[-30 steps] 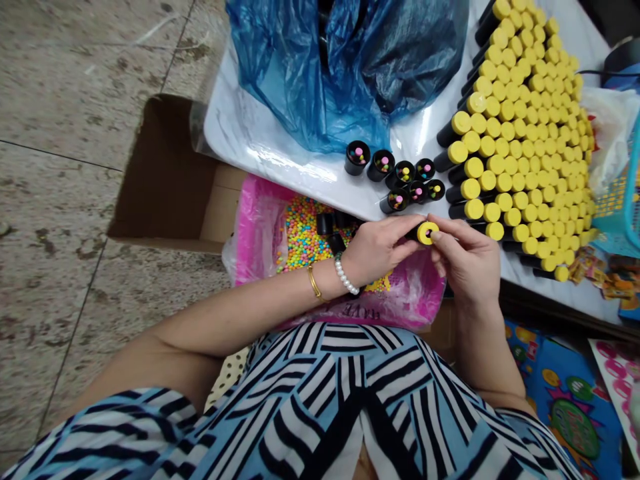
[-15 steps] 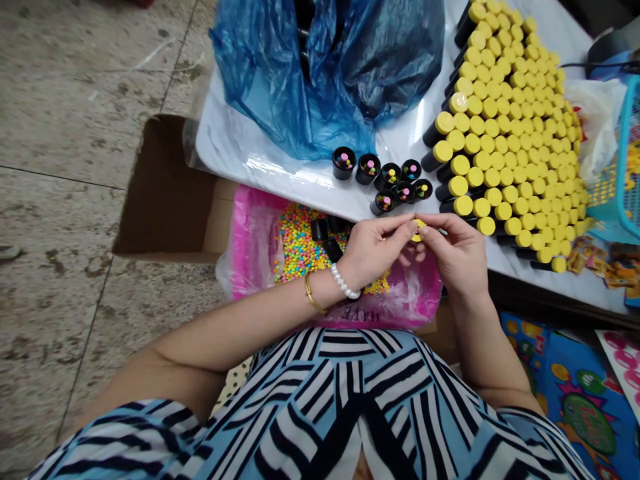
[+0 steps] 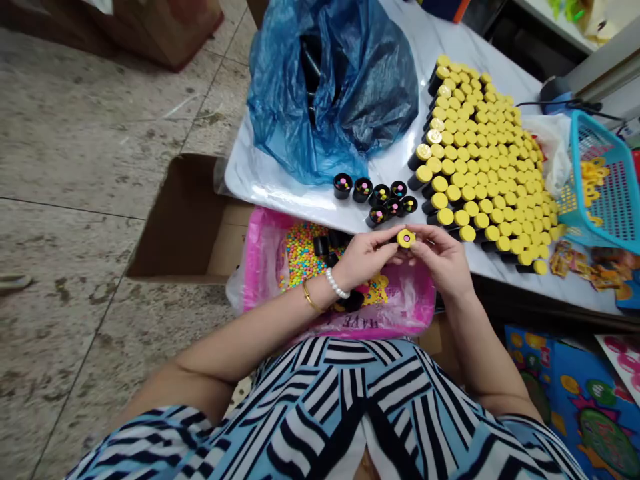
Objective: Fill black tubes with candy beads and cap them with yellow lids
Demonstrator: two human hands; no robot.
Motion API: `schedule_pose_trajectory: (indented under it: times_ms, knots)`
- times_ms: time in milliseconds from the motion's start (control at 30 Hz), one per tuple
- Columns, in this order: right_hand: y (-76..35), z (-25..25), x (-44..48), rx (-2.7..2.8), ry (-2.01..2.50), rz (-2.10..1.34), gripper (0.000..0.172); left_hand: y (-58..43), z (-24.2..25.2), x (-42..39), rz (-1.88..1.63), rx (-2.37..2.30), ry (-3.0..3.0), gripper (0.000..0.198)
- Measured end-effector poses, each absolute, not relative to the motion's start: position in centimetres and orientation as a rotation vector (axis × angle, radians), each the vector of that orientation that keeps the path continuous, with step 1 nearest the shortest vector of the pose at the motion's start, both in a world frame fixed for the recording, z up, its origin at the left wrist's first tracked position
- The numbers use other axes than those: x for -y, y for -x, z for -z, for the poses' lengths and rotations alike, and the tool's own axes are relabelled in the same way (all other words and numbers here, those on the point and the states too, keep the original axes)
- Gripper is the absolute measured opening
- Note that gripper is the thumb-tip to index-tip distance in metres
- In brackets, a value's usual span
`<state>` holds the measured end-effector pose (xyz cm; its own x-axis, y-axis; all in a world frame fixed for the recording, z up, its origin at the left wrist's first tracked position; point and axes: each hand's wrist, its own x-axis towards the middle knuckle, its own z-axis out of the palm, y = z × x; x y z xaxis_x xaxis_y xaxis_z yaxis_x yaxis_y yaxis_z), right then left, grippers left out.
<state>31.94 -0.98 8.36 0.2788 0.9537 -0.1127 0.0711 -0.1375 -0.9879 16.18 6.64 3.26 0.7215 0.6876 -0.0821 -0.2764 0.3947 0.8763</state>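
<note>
Turned face-up since a moment ago, a yellow plastic cap (image 3: 406, 238) is pinched at its rim between the narrowly closed fingers of the left hand (image 3: 367, 257) and right hand (image 3: 440, 257), above a pink plastic bag (image 3: 260, 260). Light, stiff and smooth, it is best gripped by the edge.

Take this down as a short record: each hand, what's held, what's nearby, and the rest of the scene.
Left hand: fingertips on the yellow cap; pearl bracelet, gold bangle
Right hand: fingertips on the same cap
Nearby: pink bag of coloured beads; black tubes
Rest: yellow-capped tubes in rows on a white table; blue bag; teal basket
</note>
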Motion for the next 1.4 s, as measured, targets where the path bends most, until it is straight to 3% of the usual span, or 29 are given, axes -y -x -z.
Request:
schedule_pose_trajectory:
  times_ms: [100, 400, 767, 1000, 1233, 1400]
  knots:
    - [-32.3, -8.3, 1.2, 0.990, 1.488, -1.050, 0.042, -16.5, -2.9, -6.6, -0.674, -0.487, -1.038, 0.050]
    - [-32.6, -8.1, 0.9, 1.162, 1.573, -0.894, 0.039, -16.2, -3.2, -6.8, -0.735, -0.553, -1.257, 0.049]
    - [-32.0, -8.3, 1.4, 1.161, 1.619, -0.879, 0.037, -16.8, -4.0, -6.4, -0.747, -0.586, -1.032, 0.036]
    - [-32.8, -8.0, 1.3, 1.062, 1.589, -0.975, 0.042, -16.4, -3.1, -6.4, -0.801, -0.514, -1.315, 0.051]
    - [-32.9, -9.0, 1.1, 1.175, 1.714, -0.873, 0.043, -17.4, -3.7, -6.2, -0.888, -0.652, -1.352, 0.035]
    - [-32.5, -9.2, 1.5, 1.277, 1.722, -0.772, 0.043, -17.3, -3.1, -6.1, -0.964, -0.691, -1.447, 0.038]
